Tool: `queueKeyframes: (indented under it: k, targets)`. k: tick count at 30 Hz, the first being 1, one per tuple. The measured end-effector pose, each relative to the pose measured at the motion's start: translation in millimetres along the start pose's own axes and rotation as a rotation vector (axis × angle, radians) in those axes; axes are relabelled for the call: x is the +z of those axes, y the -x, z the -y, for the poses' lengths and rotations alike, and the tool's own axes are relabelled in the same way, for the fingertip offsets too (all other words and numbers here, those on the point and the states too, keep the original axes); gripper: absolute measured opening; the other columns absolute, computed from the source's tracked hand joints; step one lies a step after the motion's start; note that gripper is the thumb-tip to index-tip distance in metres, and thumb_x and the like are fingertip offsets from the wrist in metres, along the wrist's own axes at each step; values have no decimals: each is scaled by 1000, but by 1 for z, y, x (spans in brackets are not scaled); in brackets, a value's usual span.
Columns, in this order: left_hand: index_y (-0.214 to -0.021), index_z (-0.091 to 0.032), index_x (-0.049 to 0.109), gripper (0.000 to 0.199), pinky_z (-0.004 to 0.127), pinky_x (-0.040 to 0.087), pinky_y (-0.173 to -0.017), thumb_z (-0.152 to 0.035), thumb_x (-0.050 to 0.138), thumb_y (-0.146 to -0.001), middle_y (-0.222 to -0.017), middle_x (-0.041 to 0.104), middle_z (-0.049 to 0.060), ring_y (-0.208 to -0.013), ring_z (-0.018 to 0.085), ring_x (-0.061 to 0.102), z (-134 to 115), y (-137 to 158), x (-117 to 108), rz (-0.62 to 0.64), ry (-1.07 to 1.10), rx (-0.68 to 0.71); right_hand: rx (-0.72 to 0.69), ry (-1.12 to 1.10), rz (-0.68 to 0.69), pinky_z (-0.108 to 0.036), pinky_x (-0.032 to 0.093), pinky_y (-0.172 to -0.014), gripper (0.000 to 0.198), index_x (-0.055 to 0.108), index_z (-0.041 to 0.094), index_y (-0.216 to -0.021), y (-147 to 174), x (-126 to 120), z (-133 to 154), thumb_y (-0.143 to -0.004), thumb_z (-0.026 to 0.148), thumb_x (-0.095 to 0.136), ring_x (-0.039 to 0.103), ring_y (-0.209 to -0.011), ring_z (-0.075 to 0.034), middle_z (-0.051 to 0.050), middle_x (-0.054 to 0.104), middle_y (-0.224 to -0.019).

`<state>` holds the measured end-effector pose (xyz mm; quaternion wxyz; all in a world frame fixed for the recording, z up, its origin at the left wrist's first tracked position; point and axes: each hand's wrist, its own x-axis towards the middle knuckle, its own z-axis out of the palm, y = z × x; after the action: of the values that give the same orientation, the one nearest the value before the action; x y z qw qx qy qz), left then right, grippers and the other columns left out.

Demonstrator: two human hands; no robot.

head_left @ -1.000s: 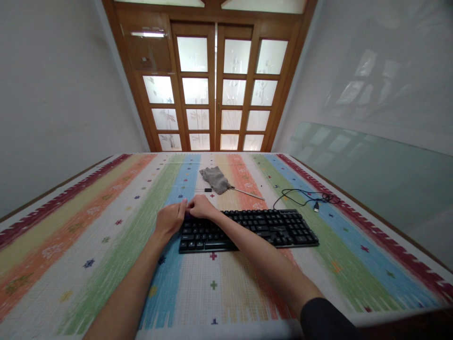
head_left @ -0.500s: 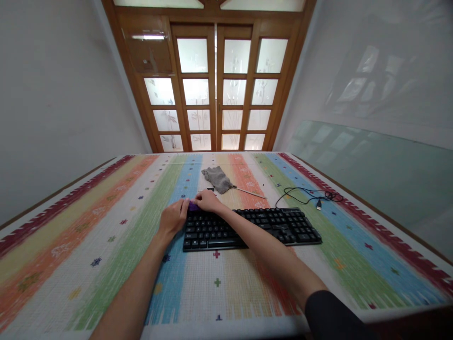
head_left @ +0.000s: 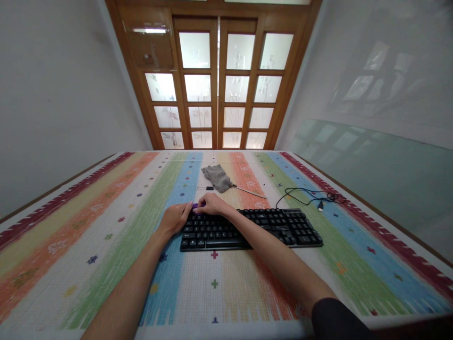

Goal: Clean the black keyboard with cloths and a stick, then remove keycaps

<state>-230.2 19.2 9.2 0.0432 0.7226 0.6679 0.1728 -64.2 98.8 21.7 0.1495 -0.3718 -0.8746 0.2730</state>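
A black keyboard (head_left: 221,236) lies flat on the striped tablecloth in front of me. My left hand (head_left: 175,218) is closed at its upper left corner, fingers together along the edge and thumb against a small purple thing (head_left: 197,206). Pinched in the fingers of my right hand (head_left: 210,204), that purple piece rests over the top row of keys. Its kind cannot be made out, since the fingers hide most of it. My right forearm crosses above the middle of the keyboard and covers some keys.
Beyond the keyboard lie a grey knitted cloth piece (head_left: 217,177), a thin rod (head_left: 250,192) and a small black object (head_left: 210,188). The keyboard's cable (head_left: 300,190) coils to the right, its USB plug (head_left: 320,206) nearby. Walls flank the table; wooden doors (head_left: 219,85) stand behind.
My right hand has shifted slightly right and rolled over the purple thing. The small black object now shows more fully behind it. The camera view has tilted a little.
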Motion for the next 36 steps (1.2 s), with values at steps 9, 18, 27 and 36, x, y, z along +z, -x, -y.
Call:
queueKeyframes:
  k: [9,18,27,36]
  targets:
    - [-77,-21,67,44,29,45,-77,-39,34,-99,-85,75,7,-81,20,68,3,-1,2,-3,51,40,-12,-10,-29,-21,37,-61,17,80,14,-80,3,-3,3,-77,30,77,58,-65,-12,-4,73,-70]
    - [-67,-21,58,43,29,43,-72,-41,35,-98,-73,70,6,-72,20,65,5,-2,4,-11,38,60,-45,89,-83,-23,37,-62,17,81,15,-84,14,-7,0,-78,31,77,59,-65,-13,-6,75,-74]
    - [-64,-21,55,45,29,39,-66,-43,35,-97,-66,66,5,-64,19,60,6,-1,5,-39,58,84,-28,68,-33,-21,37,-60,9,78,14,-81,18,-17,-11,-77,22,77,58,-64,-11,-3,73,-72]
    - [-62,-21,52,45,29,37,-66,-43,35,-97,-64,63,5,-62,18,58,9,-1,8,-72,50,111,32,81,59,-21,36,-59,11,73,14,-78,19,-26,-9,-76,24,79,58,-67,-12,-1,69,-73]
